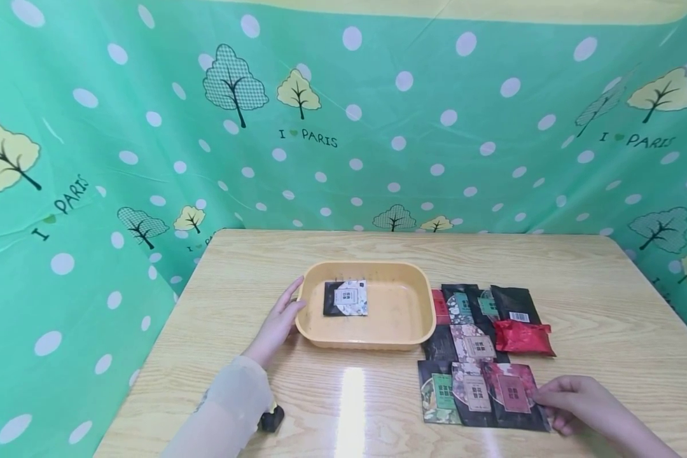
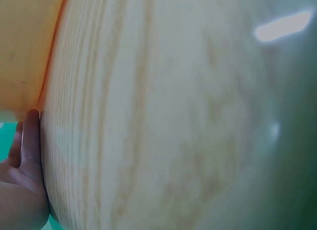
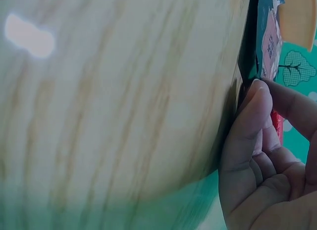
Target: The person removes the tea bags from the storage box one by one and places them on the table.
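Observation:
A yellow plastic bin (image 1: 378, 337) sits on the table, with a black-and-white floral sachet (image 1: 353, 299) lying flat inside. My left hand (image 1: 276, 324) touches the bin's left side, its fingers extended; the left wrist view shows that hand (image 2: 27, 165) against the bin wall (image 2: 25, 51). Right of the bin lie several dark printed sachets in rows. At the right end of the front row, my right hand (image 1: 578, 407) pinches the edge of a red-and-black sachet (image 1: 513, 393) between thumb and index finger. In the right wrist view, the hand's thumb (image 3: 250, 116) meets the sachet's edge.
A shiny red packet (image 1: 525, 338) lies at the right of the middle row. Beneath everything is a wood-grain table (image 1: 252, 254). A small black object (image 1: 271, 418) stands by the left sleeve. Green printed cloth (image 1: 343, 127) hangs behind and at the sides.

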A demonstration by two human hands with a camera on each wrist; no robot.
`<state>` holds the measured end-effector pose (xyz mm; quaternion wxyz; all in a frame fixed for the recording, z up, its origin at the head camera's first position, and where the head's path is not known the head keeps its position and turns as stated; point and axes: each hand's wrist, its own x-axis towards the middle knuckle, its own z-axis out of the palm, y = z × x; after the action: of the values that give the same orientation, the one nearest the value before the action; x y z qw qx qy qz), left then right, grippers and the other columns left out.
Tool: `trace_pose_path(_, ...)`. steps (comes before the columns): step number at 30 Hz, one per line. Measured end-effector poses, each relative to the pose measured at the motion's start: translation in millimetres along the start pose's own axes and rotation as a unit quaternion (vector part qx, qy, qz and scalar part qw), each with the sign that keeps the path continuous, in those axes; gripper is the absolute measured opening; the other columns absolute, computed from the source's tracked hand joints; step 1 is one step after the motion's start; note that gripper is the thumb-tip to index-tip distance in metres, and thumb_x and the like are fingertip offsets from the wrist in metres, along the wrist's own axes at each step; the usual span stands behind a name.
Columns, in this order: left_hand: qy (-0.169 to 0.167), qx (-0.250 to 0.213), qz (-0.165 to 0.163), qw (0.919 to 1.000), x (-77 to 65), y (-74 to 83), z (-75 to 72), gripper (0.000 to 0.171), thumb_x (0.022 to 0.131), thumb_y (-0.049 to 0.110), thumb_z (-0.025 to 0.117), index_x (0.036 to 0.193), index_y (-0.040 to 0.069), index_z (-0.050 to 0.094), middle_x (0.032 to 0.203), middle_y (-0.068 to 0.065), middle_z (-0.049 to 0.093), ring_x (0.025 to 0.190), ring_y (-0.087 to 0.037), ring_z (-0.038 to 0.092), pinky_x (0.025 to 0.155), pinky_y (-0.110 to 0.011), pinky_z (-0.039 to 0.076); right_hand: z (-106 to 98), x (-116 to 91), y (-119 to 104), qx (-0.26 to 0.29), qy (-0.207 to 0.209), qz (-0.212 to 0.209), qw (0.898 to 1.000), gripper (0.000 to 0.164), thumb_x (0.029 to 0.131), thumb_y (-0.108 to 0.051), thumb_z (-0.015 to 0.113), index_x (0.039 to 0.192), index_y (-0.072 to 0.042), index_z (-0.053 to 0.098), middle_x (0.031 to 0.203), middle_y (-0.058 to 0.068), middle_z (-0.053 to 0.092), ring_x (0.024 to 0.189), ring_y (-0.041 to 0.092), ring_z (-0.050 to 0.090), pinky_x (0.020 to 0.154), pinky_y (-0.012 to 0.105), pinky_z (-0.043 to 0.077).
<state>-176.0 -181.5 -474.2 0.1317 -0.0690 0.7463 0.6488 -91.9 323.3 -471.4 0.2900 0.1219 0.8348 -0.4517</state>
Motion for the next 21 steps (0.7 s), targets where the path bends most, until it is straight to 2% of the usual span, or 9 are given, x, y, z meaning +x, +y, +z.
trace_pose_path(6, 0.003, 0.000, 0.000, 1.0000, 1.5, -2.0, -0.3, 0.058, 0.103, 0.036, 0.045, 0.156, 0.039, 0.023, 0.160, -0.019, 0.030, 0.139, -0.039, 0.044, 0.112, -0.048, 0.043, -1.7, 0.5, 2.7, 0.003, -0.011, -0.010, 1.000, 0.032, 0.095, -0.020, 0.062, 0.103, 0.010, 0.066, 0.072, 0.000, 0.063, 0.062, 0.010, 0.061, 0.057, 0.023, 0.056)
trace_pose_path(16, 0.013, 0.007, -0.013, 0.9998, 3.8, -5.3, -0.9, 0.056, 0.102, 0.039, 0.046, 0.154, 0.044, 0.026, 0.159, -0.015, 0.033, 0.137, -0.036, 0.048, 0.110, -0.046, 0.046, -0.4, 2.9, 4.6, 0.015, 0.004, 0.010, 1.000, 0.028, 0.091, -0.022, 0.067, 0.098, 0.005, 0.066, 0.073, 0.001, 0.063, 0.062, 0.012, 0.061, 0.057, 0.023, 0.056)
trace_pose_path(21, 0.009, 0.004, -0.006, 0.9999, 3.9, -4.6, -0.4, 0.057, 0.103, 0.036, 0.046, 0.155, 0.041, 0.025, 0.159, -0.017, 0.033, 0.137, -0.037, 0.047, 0.111, -0.047, 0.045, 0.6, 2.6, 2.9, 0.012, 0.018, 0.026, 0.999, 0.028, 0.090, -0.022, 0.069, 0.097, 0.004, 0.066, 0.074, 0.002, 0.063, 0.063, 0.013, 0.062, 0.058, 0.024, 0.057)
